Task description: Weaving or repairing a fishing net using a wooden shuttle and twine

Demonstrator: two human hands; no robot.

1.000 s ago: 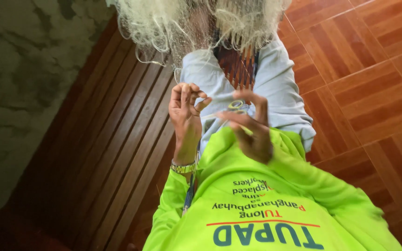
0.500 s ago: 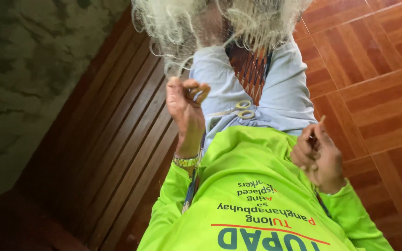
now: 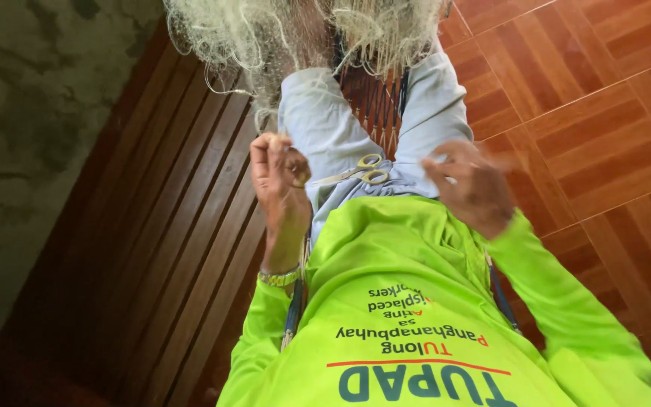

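At the far left runs a mottled grey-green wall [image 3: 16, 151], and beside it a dark slatted wooden bench [image 3: 167, 249] on which the person sits. The left hand [image 3: 276, 177] is raised above the lap, its fingers curled narrow and pinched together at the tips, apparently on a fine strand of the pale fishing net [image 3: 265, 38] that hangs in a tangled heap at the top of the view; the strand itself is too thin to make out for certain. A metal watch band [image 3: 279, 277] circles that wrist, just above the lime-green sleeve.

Between the two hands a pair of scissors [image 3: 359, 172] with yellowish loops lies loose on the lap, on the pale blue trousers [image 3: 325, 128], touching neither hand.

The right hand [image 3: 470, 188] is blurred by movement, half curled and held a little apart from the scissors; whether it grips thread or anything else I cannot tell. To the right lies a reddish parquet floor [image 3: 604, 113].

The risk, as I judge it, is the scissors: resting unsecured on sloping cloth, they could slide off with a shift of the legs. The net's loose loops could also snag on fingers or watch and pull the pinched strand free.
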